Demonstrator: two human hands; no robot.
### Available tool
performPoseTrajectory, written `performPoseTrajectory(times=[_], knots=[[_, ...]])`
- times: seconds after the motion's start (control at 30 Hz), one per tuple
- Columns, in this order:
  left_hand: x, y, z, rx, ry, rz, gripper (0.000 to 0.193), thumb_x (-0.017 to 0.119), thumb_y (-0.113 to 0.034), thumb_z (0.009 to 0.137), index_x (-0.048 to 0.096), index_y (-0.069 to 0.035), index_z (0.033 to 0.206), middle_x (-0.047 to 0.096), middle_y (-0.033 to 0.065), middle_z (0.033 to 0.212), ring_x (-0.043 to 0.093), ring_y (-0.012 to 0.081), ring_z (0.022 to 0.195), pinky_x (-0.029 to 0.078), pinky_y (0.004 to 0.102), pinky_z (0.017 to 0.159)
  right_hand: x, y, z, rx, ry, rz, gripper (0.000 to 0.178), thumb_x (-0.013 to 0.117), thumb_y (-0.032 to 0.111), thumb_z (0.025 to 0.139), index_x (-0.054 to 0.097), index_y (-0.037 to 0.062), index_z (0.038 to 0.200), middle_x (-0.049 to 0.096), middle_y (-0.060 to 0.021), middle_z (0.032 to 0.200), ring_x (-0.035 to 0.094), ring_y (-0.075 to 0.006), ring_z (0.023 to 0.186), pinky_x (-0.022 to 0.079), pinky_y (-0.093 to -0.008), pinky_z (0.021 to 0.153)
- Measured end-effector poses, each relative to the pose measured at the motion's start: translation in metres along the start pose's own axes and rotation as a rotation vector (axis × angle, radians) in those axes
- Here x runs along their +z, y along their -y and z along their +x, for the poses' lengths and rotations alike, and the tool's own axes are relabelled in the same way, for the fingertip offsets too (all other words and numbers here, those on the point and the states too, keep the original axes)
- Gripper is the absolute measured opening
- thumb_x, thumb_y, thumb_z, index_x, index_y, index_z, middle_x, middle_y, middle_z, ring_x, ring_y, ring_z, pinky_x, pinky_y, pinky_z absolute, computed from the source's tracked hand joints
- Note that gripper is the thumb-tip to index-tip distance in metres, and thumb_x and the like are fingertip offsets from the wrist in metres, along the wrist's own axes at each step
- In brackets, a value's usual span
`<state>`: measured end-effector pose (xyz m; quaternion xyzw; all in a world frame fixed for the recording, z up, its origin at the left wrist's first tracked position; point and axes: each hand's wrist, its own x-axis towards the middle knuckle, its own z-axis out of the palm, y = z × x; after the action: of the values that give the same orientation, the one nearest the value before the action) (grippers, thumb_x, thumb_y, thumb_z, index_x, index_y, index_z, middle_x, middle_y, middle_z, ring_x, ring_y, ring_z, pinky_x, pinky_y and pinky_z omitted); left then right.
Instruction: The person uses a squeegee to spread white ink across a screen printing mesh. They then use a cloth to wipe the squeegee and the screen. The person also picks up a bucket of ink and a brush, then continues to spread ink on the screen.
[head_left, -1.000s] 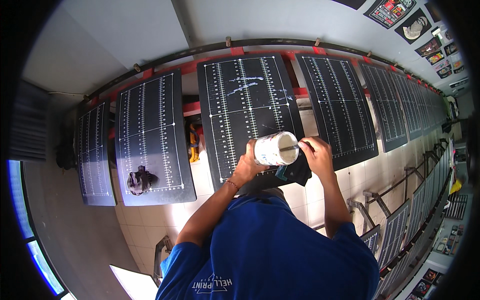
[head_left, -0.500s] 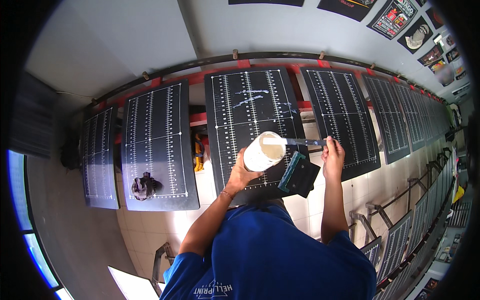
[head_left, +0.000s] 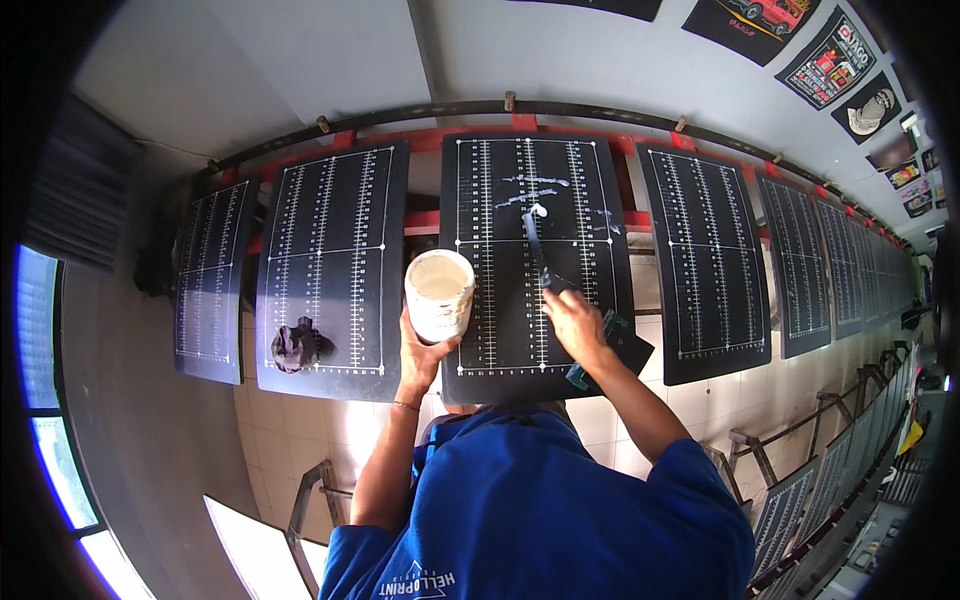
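Observation:
My left hand (head_left: 422,352) is wrapped round a white tub (head_left: 440,312), open at the top with pale paste inside, held over the gap left of the middle board and its left edge. My right hand (head_left: 575,322) grips the dark handle of a spatula (head_left: 532,238). Its blade points away from me over the middle black board (head_left: 512,325), with a white blob (head_left: 540,211) at its tip. Whether the tip touches the board, I cannot tell. White smears (head_left: 535,183) mark the board's far half. A dark squeegee (head_left: 632,352) with a teal edge lies at its near right corner, partly behind my right forearm.
More black boards with white ruled scales stand in a row on both sides, such as the right one (head_left: 708,290). On the left board (head_left: 345,260) lies a crumpled dark cloth (head_left: 296,346). A dark rail (head_left: 420,113) and red frame run behind. White tiled floor (head_left: 610,425) shows below.
The spatula has come out of the tub and swung left over the middle board, carrying a white blob. My left hand has shifted the tub to the left.

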<state>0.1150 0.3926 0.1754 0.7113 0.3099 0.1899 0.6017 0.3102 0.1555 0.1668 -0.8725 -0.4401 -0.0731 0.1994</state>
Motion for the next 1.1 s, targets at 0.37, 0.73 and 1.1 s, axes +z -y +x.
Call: performPoseTrajectory(times=[0.37, 0.73, 1.1], knots=[[-0.032, -0.016, -0.006, 0.000, -0.021, -0.005, 0.108, 0.089, -0.012, 0.066, 0.023, 0.002, 0.150, 0.049, 0.0190, 0.136, 0.051, 0.0273, 0.126, 0.043, 0.0377, 0.109, -0.044, 0.074, -0.087, -0.026, 0.018, 0.046, 0.028, 0.073, 0.021, 0.086, 0.072, 0.0086, 0.112, 0.061, -0.0028, 0.079, 0.063, -0.0204, 0.070, 0.054, -0.0344, 0.062], [-0.061, -0.027, 0.009, 0.101, 0.056, 0.115, 0.107, 0.087, -0.011, 0.068, 0.023, -0.006, 0.153, 0.059, 0.0241, 0.132, 0.061, 0.0312, 0.121, 0.050, 0.0409, 0.104, -0.201, 0.134, 0.022, 0.274, -0.297, 0.708, 0.017, 0.064, 0.002, 0.095, 0.071, -0.0012, 0.110, 0.063, -0.0038, 0.079, 0.051, -0.0038, 0.062, 0.040, -0.0206, 0.053], [-0.059, -0.039, 0.005, 0.280, 0.090, 0.202, 0.103, 0.084, -0.007, 0.068, 0.026, -0.009, 0.153, 0.061, 0.0250, 0.129, 0.063, 0.0372, 0.118, 0.053, 0.0416, 0.100, -0.116, 0.115, 0.043, 0.589, -0.057, 0.887, 0.020, 0.062, 0.018, 0.099, 0.071, 0.0006, 0.104, 0.055, 0.0042, 0.064, 0.044, -0.0024, 0.054, 0.036, -0.0228, 0.047]])
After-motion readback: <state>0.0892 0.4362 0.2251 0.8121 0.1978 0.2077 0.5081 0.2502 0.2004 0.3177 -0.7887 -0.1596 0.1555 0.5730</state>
